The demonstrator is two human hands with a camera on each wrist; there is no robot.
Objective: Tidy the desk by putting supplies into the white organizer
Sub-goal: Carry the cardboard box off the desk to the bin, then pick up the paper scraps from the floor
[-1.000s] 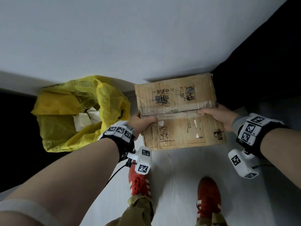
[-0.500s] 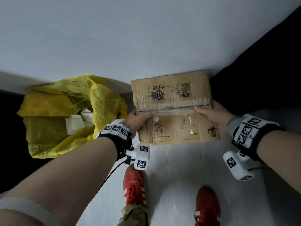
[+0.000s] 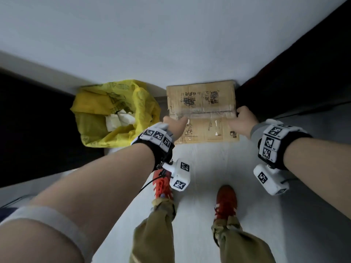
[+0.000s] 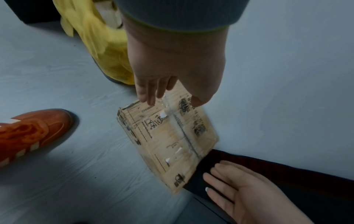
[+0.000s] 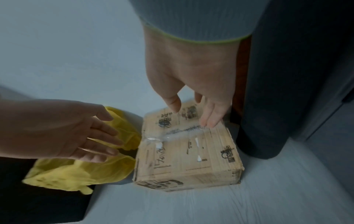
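Yellow bag sits at the floor's left, by the wall. Cardboard box, carried a second ago, is now down on the floor against the wall. Left hand and right hand both spread, letting go. White organizer not in view; clutter cleared, sorting not started.

Pale grey wood-grain floor meets a plain white wall. Dark furniture stands at right against the wall; another dark unit sits at left. Lighting is dim.
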